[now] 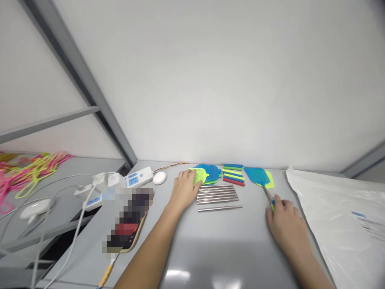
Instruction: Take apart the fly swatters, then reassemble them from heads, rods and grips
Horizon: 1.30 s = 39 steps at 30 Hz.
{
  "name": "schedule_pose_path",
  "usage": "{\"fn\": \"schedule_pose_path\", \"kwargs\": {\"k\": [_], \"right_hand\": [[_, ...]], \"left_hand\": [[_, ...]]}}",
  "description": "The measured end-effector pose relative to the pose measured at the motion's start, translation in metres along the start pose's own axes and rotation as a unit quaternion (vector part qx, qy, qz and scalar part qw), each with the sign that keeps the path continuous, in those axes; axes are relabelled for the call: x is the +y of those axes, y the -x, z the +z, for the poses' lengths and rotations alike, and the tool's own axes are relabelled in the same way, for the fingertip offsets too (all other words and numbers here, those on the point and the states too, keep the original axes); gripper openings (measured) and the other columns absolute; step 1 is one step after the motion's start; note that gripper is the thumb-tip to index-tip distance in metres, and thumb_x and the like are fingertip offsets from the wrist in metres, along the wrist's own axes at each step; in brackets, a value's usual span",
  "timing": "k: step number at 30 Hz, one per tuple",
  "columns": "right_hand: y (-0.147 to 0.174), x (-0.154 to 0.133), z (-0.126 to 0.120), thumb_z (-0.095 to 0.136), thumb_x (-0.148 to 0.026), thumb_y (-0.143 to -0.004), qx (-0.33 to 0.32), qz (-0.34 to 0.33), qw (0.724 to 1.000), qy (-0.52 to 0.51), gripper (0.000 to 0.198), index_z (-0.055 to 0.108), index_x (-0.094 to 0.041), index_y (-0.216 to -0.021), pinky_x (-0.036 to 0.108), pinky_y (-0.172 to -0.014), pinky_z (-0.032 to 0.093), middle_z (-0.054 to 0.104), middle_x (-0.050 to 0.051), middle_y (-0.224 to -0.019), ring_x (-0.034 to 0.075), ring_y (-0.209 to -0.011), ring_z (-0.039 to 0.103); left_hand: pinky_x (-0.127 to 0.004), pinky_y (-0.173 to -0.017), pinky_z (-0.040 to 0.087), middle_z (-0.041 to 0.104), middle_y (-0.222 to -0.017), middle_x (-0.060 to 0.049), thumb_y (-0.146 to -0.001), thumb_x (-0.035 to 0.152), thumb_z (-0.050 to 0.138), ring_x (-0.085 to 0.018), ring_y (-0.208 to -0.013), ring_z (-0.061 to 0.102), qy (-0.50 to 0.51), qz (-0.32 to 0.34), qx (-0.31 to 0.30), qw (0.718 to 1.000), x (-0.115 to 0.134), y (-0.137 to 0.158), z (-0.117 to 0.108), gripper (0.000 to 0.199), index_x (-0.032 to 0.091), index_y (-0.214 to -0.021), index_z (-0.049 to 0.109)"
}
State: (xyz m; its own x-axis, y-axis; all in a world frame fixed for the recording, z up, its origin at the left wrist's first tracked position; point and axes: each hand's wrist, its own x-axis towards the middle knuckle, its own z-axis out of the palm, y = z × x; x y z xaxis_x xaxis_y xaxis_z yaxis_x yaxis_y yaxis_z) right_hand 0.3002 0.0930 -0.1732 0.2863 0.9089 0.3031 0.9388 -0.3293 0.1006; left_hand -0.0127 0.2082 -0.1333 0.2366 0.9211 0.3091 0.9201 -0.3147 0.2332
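My left hand [184, 188] is at the pile of loose swatter heads, its thumb and fingers closed at the edge of a yellow-green fly swatter head [199, 176]. Blue fly swatter heads [213, 172] lie right behind it. My right hand [285, 218] has its fingers round the handle end of a blue-headed fly swatter [257, 176] with a metal shaft. A yellow-green swatter head [271, 180] shows from under that blue one. Between the hands lie a row of metal rods [217, 194], a single metal rod [220, 208] apart from them, and several coloured handles [233, 174].
A white plastic bag [339, 212] lies on the right. At left are a phone [129, 220] with a cable, a power strip [140, 177], and a round white object [159, 178]. Pink and yellow cords [39, 170] lie beyond the grey frame post [90, 92].
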Motion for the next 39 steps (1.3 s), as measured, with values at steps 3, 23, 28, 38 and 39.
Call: {"fn": "schedule_pose_path", "kwargs": {"k": [3, 23, 28, 38, 39], "right_hand": [[-0.001, -0.008, -0.006, 0.038, -0.038, -0.091, 0.056, -0.048, 0.997, -0.016, 0.048, 0.046, -0.012, -0.13, 0.044, -0.075, 0.044, 0.049, 0.018, -0.122, 0.034, -0.102, 0.05], [0.001, -0.111, -0.025, 0.048, -0.009, -0.088, 0.056, -0.414, 0.893, -0.166, 0.017, 0.059, -0.021, -0.088, 0.034, -0.073, 0.039, 0.058, 0.006, -0.093, 0.021, -0.086, 0.052], [0.005, -0.098, -0.04, 0.048, -0.012, -0.089, 0.143, -0.379, 0.86, -0.31, 0.016, 0.058, -0.02, -0.097, 0.035, -0.076, 0.04, 0.06, 0.006, -0.093, 0.02, -0.087, 0.053], [-0.014, -0.065, -0.05, 0.048, -0.039, -0.09, 0.146, 0.109, 0.619, -0.764, 0.017, 0.046, -0.022, -0.089, 0.021, -0.05, 0.036, 0.044, -0.005, -0.068, 0.009, -0.055, 0.039], [-0.019, -0.062, -0.052, 0.048, -0.039, -0.09, 0.131, 0.129, 0.596, -0.782, 0.017, 0.045, -0.022, -0.086, 0.02, -0.048, 0.033, 0.043, -0.006, -0.065, 0.008, -0.052, 0.037]], "left_hand": [[-0.04, -0.096, 0.033, 0.049, -0.134, -0.012, -0.09, 0.049, 0.043, -0.028, -0.123, 0.04, 0.012, 0.007, -0.03, 0.999, -0.002, 0.003, 0.006, 0.052, 0.022, -0.134, 0.042], [-0.041, -0.099, 0.034, 0.065, -0.114, -0.009, -0.095, 0.018, 0.038, -0.021, -0.109, 0.056, 0.092, 0.018, 0.233, 0.968, -0.013, -0.005, -0.014, 0.026, 0.019, -0.111, 0.059], [-0.033, -0.087, 0.044, 0.067, -0.1, -0.007, -0.091, 0.021, 0.047, -0.018, -0.097, 0.06, 0.241, 0.045, 0.378, 0.893, 0.004, 0.004, -0.032, 0.016, 0.018, -0.096, 0.061], [-0.021, -0.049, 0.034, 0.054, -0.061, 0.003, -0.087, 0.045, 0.05, -0.011, -0.055, 0.047, 0.478, -0.057, -0.027, 0.876, 0.056, 0.016, -0.016, 0.03, 0.018, -0.077, 0.06], [-0.021, -0.05, 0.034, 0.055, -0.062, 0.003, -0.086, 0.045, 0.051, -0.011, -0.056, 0.048, 0.476, -0.048, -0.062, 0.876, 0.06, 0.017, -0.013, 0.031, 0.018, -0.077, 0.061]]}}
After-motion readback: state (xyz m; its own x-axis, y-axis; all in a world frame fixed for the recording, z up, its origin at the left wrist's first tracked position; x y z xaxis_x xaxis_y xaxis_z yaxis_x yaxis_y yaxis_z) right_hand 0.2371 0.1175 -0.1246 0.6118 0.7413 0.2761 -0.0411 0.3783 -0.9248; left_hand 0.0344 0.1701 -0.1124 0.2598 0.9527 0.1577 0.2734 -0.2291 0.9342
